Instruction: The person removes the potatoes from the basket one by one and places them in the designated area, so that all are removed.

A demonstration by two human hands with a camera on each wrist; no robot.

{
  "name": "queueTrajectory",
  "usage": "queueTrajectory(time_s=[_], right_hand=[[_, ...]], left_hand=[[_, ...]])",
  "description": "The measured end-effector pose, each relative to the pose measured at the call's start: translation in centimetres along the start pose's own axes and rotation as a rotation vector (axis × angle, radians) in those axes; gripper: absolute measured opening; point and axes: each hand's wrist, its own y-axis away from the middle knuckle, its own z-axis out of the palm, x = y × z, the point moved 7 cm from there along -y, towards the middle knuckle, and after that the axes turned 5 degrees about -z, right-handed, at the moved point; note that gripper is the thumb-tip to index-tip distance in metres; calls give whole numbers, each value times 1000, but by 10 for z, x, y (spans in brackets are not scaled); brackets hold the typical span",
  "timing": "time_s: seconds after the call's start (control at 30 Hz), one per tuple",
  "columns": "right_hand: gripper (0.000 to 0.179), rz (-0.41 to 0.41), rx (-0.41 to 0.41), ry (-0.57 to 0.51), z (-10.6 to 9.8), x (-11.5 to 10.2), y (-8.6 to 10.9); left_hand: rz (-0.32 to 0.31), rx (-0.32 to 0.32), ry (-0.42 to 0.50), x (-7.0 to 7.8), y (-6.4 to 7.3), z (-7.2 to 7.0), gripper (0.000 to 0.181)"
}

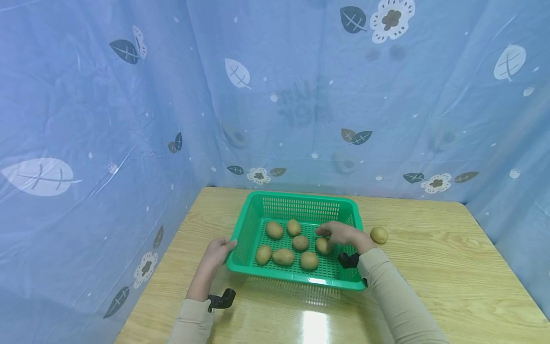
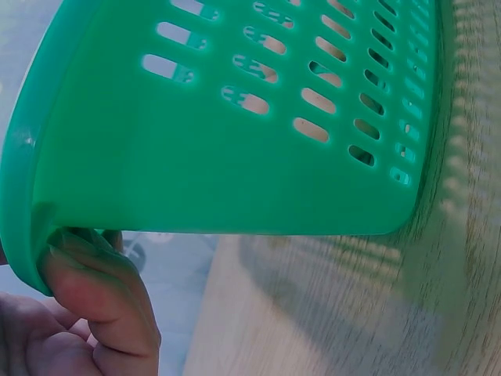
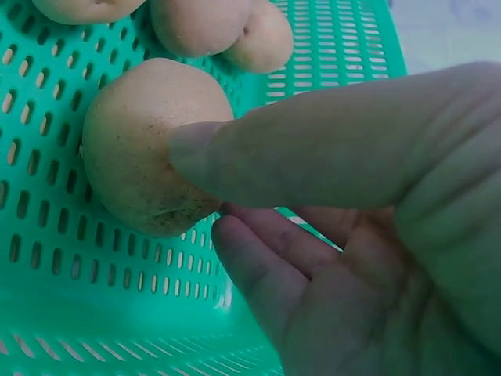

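A green plastic basket [image 1: 296,281] with slotted walls holds several potatoes. At its left end, my left hand [image 1: 219,250] grips the rim; in the left wrist view the fingers [image 2: 102,298] curl under the lip. My right hand [image 1: 343,234] reaches over the basket's right side, above a round potato [image 1: 323,246]. In the right wrist view the thumb [image 3: 282,149] overlaps that potato, and the other fingers [image 3: 262,270] lie loosely beside it. Nearby in the basket are a small potato [image 1: 300,243] and another potato [image 1: 309,261].
One potato [image 1: 379,235] lies on the wooden table [image 1: 447,267], outside the basket to the right. A blue patterned curtain [image 1: 301,95] hangs behind the table and along its sides. Black wrist mounts [image 1: 222,300] sit over both beige sleeves.
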Motion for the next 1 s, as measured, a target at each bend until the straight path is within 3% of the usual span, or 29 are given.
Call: queueTrajectory(time_s=[0.37,1.0], right_hand=[[52,27,-14,102,2,2,-2],[47,36,-53,144,6,3,-4]], left_hand=[[-4,-3,8,-1,0,1,37],[-20,2,10,0,1,1,35]])
